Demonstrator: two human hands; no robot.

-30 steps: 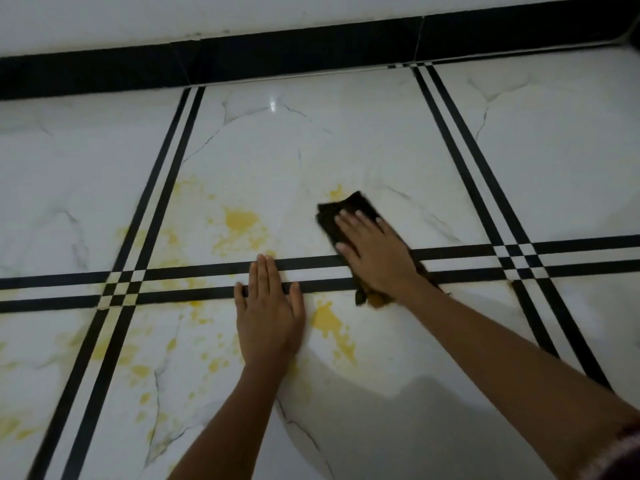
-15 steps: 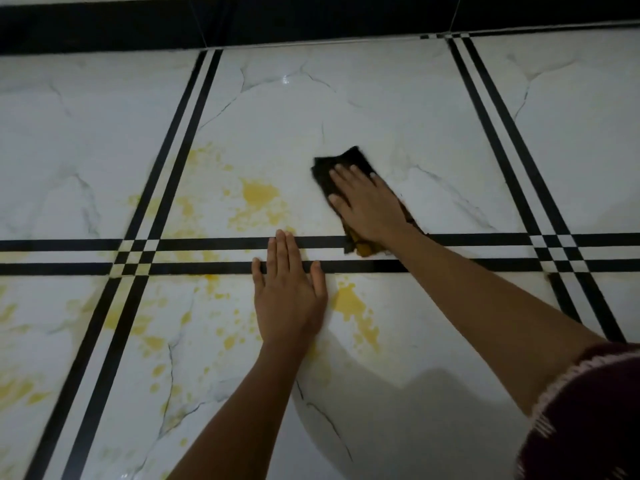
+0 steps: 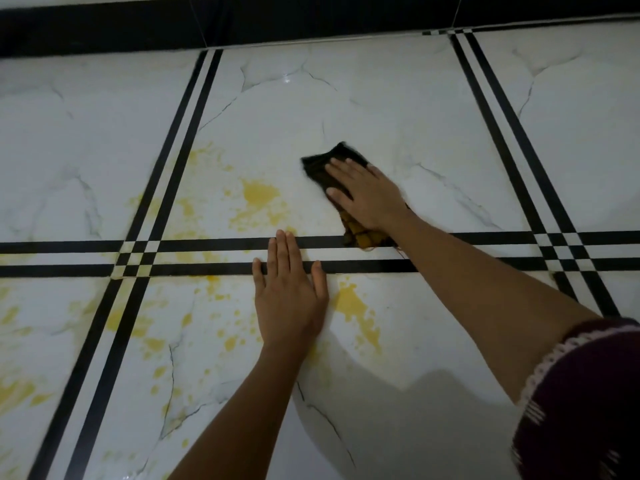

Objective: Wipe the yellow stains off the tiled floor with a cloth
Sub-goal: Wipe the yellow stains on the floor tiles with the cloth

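Note:
My right hand (image 3: 367, 195) lies flat on a dark cloth (image 3: 322, 166), pressing it onto the white marble-look tile; the cloth's near end (image 3: 363, 239) is stained yellow. My left hand (image 3: 289, 296) rests flat and spread on the floor across the black stripes, holding nothing. A large yellow stain (image 3: 259, 195) lies left of the cloth. Another yellow stain (image 3: 353, 303) sits just right of my left hand. Scattered yellow splashes (image 3: 152, 344) cover the lower left tile.
Double black stripes (image 3: 173, 168) divide the floor tiles into squares. A black skirting band (image 3: 311, 19) runs along the wall at the top. My dark patterned sleeve (image 3: 581, 403) fills the lower right corner.
My right hand has slid the cloth away from me, off the black stripes and onto the far tile. A small yellow spot near the cloth is gone. My left hand stays planted.

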